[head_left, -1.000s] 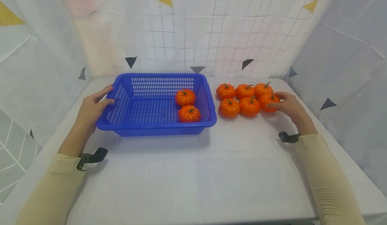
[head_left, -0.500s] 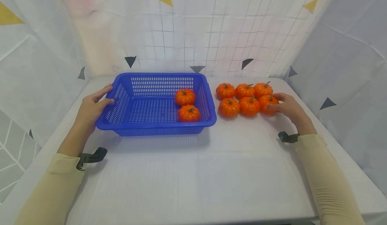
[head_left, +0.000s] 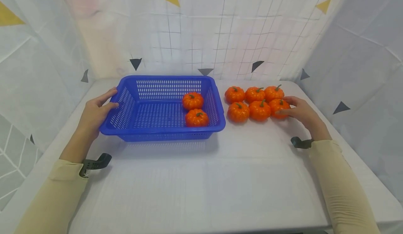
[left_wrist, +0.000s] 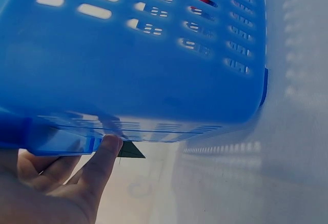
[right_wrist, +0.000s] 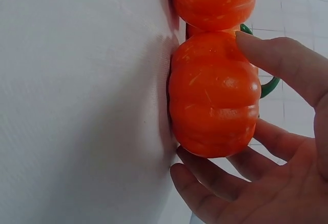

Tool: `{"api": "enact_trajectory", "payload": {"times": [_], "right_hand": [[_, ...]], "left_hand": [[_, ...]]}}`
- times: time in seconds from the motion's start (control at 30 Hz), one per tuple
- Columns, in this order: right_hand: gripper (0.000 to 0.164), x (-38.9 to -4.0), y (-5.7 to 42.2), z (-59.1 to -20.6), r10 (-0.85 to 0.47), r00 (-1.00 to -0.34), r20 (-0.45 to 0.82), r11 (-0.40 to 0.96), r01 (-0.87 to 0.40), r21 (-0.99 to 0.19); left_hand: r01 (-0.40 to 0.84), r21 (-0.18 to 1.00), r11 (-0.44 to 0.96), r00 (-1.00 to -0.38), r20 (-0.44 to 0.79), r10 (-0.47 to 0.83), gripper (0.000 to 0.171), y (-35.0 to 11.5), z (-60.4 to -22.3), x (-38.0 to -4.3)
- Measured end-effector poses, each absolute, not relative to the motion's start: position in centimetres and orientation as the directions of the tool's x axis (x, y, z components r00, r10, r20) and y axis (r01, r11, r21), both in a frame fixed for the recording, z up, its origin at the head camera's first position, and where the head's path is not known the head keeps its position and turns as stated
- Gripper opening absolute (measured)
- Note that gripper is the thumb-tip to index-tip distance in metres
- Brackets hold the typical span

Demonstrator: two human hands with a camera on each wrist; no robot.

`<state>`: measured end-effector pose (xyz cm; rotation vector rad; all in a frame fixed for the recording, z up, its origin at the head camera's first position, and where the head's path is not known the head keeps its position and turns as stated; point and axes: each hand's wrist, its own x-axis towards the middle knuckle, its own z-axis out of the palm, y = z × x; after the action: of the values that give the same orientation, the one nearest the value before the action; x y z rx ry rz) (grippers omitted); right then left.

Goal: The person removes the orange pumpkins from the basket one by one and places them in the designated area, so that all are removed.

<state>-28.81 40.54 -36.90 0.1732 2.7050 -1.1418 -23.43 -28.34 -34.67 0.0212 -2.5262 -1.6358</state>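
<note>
My left hand (head_left: 94,114) grips the left rim of a blue plastic basket (head_left: 158,130), thumb over the edge. The left wrist view shows its fingers (left_wrist: 100,162) against the basket's slotted wall. Two small orange pumpkins (head_left: 193,101) with green stems sit inside at the basket's right end. Right of the basket, several more stand in two rows on the table. My right hand (head_left: 303,114) holds the front-row pumpkin on the far right (right_wrist: 212,98), thumb on its near side and fingers around its outer side. That pumpkin touches its neighbour (right_wrist: 212,1) and appears to rest on the cloth.
A white cloth covers the table (head_left: 201,188). White sheeting (head_left: 195,27) with grid lines and dark and yellow triangles hangs behind and at both sides. Each wrist carries a dark camera mount (head_left: 97,161).
The right hand has shifted very slightly on the far-right pumpkin. The left hand, basket and other pumpkins stay where they were.
</note>
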Motion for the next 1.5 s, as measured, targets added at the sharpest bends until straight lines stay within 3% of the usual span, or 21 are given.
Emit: {"api": "enact_trajectory", "payload": {"times": [0.37, 0.83, 1.23, 1.5], "right_hand": [[0.095, -28.6, 40.7, -35.3, 0.044, -0.990, -0.137, 0.708, 0.127, -0.695], [0.079, -27.1, 34.3, -30.1, 0.119, -0.988, 0.094, 0.704, 0.017, -0.710], [0.067, -26.5, 28.2, -26.5, -0.064, -0.972, 0.226, 0.671, -0.210, -0.712], [0.064, -26.5, 24.8, -25.4, -0.171, -0.959, 0.228, 0.636, -0.284, -0.718]], "left_hand": [[0.045, 0.914, 0.403, -0.993, 0.086, -0.084, 0.057, -28.3, -34.6, -23.4], [0.049, 0.910, 0.411, -0.992, 0.092, -0.087, 0.056, -28.3, -34.7, -23.5], [0.054, 0.915, 0.400, -0.992, 0.096, -0.083, 0.055, -28.2, -34.5, -23.4], [0.052, 0.913, 0.405, -0.992, 0.094, -0.084, 0.055, -28.3, -34.6, -23.4]]}}
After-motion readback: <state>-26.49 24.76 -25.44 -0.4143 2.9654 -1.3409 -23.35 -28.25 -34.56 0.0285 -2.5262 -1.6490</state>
